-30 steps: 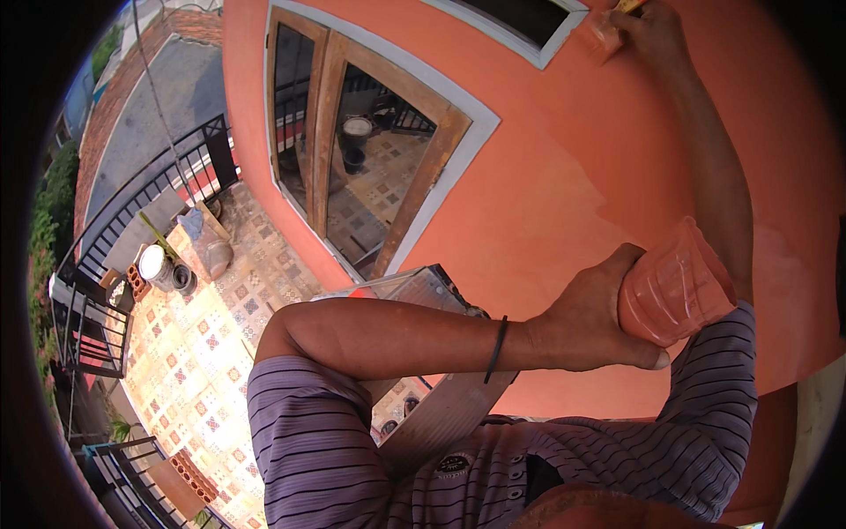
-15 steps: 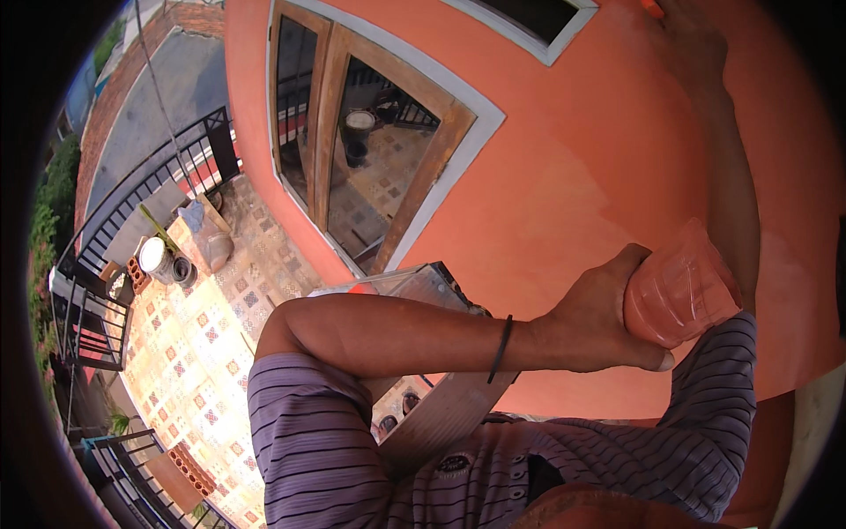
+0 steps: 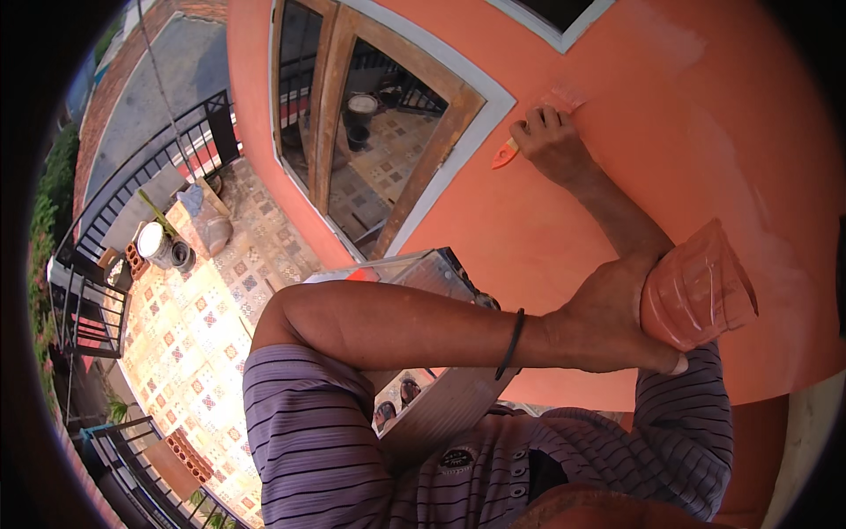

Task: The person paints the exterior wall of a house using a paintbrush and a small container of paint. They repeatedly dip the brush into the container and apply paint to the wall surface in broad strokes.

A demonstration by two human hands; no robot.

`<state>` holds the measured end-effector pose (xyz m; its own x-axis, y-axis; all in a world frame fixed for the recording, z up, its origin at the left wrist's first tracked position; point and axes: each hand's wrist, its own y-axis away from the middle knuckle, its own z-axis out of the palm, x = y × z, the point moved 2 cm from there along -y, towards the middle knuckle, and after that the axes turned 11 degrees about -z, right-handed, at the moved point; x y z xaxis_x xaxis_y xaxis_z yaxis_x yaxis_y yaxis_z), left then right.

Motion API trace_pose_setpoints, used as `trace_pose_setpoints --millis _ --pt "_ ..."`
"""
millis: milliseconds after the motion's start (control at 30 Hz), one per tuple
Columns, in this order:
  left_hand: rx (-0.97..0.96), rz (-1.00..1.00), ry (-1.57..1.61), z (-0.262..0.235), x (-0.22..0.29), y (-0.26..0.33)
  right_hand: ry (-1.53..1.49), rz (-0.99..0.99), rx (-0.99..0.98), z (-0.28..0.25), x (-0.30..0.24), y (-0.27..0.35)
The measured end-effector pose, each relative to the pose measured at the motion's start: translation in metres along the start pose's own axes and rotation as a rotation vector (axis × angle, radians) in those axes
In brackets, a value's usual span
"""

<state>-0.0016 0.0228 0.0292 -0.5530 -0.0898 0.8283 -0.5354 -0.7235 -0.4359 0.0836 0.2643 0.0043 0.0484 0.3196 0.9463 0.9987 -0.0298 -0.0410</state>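
Note:
My left hand (image 3: 608, 317) is wrapped round an orange, paint-smeared plastic cup (image 3: 696, 286), tilted out to the right; its inside is hidden. Higher up, my right hand (image 3: 555, 145) grips a paintbrush (image 3: 505, 156) whose orange handle end sticks out below the fingers. The bristles are mostly hidden at the orange wall (image 3: 546, 229), where a lighter streak shows above the knuckles. A white-framed window corner (image 3: 564, 40) lies just above that hand.
Beneath my left forearm is a paint-marked, ladder-like stand (image 3: 423, 273). A wooden glazed door (image 3: 432, 159) is set in the wall. Far below, a white bucket (image 3: 152, 240) stands on the patterned tile floor (image 3: 189, 353), inside a black railing (image 3: 167, 145).
My right hand has come down and left across the wall from the upper right, bringing the brush near the window corner. The cup in my left hand has shifted slightly right.

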Motion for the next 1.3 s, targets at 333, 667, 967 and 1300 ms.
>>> trace_pose_setpoints --millis 333,667,967,1300 --pt "-0.028 -0.035 0.032 -0.001 0.005 -0.001 -0.693 0.354 0.095 -0.019 -0.019 0.000" --pt "-0.058 -0.085 0.011 -0.005 0.006 -0.004 0.072 0.552 0.432 -0.118 0.161 0.032" --pt "-0.034 -0.048 -0.017 -0.002 -0.003 -0.005 -1.018 0.916 -0.081 -0.138 -0.025 0.131" --pt "-0.102 -0.348 -0.282 0.012 -0.053 -0.005 -1.527 2.340 1.167 -0.214 -0.223 0.193"
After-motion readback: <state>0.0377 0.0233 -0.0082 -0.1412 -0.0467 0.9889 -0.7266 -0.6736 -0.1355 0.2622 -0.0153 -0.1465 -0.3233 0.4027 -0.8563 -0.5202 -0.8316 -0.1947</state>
